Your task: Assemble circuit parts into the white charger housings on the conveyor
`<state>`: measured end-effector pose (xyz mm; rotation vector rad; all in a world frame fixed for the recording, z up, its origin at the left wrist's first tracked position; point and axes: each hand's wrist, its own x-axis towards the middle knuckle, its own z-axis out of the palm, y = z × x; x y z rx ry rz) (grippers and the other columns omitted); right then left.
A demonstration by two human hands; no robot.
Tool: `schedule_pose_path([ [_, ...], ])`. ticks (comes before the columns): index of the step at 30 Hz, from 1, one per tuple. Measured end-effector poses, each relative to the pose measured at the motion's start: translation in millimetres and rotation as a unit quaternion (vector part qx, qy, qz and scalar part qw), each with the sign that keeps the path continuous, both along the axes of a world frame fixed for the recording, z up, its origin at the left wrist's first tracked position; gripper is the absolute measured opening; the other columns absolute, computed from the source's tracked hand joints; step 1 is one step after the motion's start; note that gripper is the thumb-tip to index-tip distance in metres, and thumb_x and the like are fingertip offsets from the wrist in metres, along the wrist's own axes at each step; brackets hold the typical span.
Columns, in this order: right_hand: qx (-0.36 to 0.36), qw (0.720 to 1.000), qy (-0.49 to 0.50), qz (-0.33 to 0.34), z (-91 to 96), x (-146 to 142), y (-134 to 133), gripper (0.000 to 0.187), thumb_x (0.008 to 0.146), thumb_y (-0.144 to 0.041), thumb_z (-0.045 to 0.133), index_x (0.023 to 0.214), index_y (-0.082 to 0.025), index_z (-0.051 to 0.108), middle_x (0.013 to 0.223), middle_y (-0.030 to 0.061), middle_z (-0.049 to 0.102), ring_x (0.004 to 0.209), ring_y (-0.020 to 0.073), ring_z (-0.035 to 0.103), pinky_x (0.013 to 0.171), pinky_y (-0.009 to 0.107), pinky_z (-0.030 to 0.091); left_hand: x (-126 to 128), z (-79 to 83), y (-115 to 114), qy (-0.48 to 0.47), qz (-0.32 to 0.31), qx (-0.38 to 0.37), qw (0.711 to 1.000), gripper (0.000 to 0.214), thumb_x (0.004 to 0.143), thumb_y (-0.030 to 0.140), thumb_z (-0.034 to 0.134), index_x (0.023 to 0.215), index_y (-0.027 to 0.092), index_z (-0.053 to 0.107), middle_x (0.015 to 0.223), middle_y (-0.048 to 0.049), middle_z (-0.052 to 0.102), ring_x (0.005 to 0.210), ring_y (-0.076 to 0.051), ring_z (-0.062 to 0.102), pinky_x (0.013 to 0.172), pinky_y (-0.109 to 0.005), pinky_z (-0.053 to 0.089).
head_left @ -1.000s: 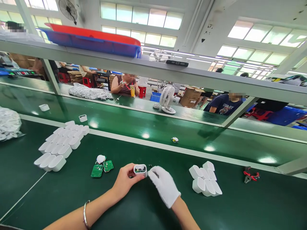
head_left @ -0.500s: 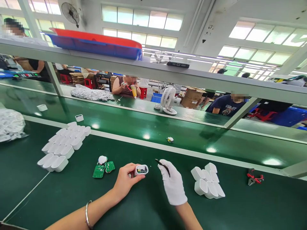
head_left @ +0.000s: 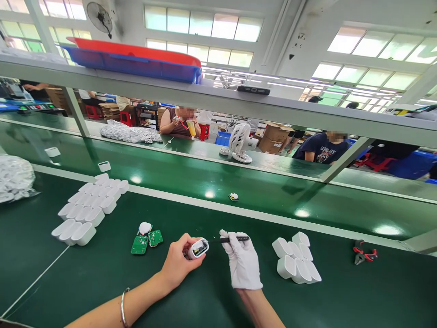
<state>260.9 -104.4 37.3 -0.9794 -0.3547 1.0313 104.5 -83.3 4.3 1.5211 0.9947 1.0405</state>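
Observation:
My left hand (head_left: pixel 180 257) is closed around a white plastic housing (head_left: pixel 194 253). Its open end faces right and shows electronic parts inside. My gloved right hand (head_left: pixel 242 262) grips slim black tweezers (head_left: pixel 235 239), with pale lettering on the shaft. Their tip points left and reaches the rim of the housing; whether it touches the parts inside, I cannot tell. Left of my left hand lie several green circuit boards (head_left: pixel 139 244), one with a white round piece on top. Right of the glove stands a group of white housings (head_left: pixel 300 271).
A larger block of white housings (head_left: pixel 83 232) stands at the left, near a clear bag (head_left: pixel 15 177). Red-handled pliers (head_left: pixel 365 256) lie at the right. Behind the pale strip, the green belt (head_left: pixel 177 175) carries a small board (head_left: pixel 233 197). A shelf beam (head_left: pixel 211 93) crosses above.
My right hand has turned the tweezers level and brought their tip to the housing. My left hand has tilted the housing slightly. Pieces on the belt have shifted left.

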Motion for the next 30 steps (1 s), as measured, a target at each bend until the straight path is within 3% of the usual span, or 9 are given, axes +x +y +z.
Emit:
schedule_pose_path([
  [6, 0.016, 0.999, -0.011, -0.029, -4.3, -7.2, -3.0, 0.046, 0.05, -0.033, 0.084, 0.077, -0.021, 0.049, 0.071, -0.0088, 0.061, 0.08, 0.0224, 0.07, 0.076, 0.035, 0.057, -0.4, -1.8, 2.0, 0.001, -0.013, 0.003, 1.0, 0.017, 0.065, 0.024, 0.068, 0.078, 0.018, 0.058, 0.094, -0.0065, 0.072, 0.071, -0.017, 0.067, 0.057, -0.022, 0.051],
  [13, 0.018, 0.999, -0.035, -0.037, -1.0, -5.6, -4.3, 0.044, 0.053, -0.034, 0.083, 0.077, -0.021, 0.049, 0.07, -0.0088, 0.06, 0.071, 0.0176, 0.07, 0.065, 0.027, 0.057, -1.0, 0.7, 2.6, -0.003, -0.017, 0.001, 1.0, 0.017, 0.066, 0.025, 0.068, 0.077, 0.018, 0.057, 0.092, -0.0052, 0.072, 0.07, -0.016, 0.065, 0.058, -0.023, 0.051],
  [20, 0.02, 0.998, -0.037, -0.044, -2.7, -7.8, -3.6, 0.042, 0.055, -0.032, 0.081, 0.079, -0.021, 0.048, 0.071, -0.0085, 0.059, 0.07, 0.0166, 0.07, 0.065, 0.028, 0.057, -1.4, 1.4, 2.3, 0.003, -0.015, -0.003, 1.0, 0.018, 0.064, 0.027, 0.068, 0.074, 0.018, 0.057, 0.083, -0.0032, 0.072, 0.067, -0.015, 0.064, 0.054, -0.021, 0.049],
  [30, -0.014, 0.998, -0.044, 0.033, 0.9, -6.4, -1.9, 0.043, 0.052, -0.033, 0.083, 0.076, -0.021, 0.049, 0.072, -0.0068, 0.059, 0.073, 0.02, 0.07, 0.065, 0.032, 0.058, -4.1, -4.9, 7.8, -0.021, -0.068, -0.026, 0.997, 0.019, 0.062, 0.025, 0.07, 0.07, 0.017, 0.056, 0.094, -0.0056, 0.072, 0.072, -0.016, 0.064, 0.058, -0.022, 0.049],
])
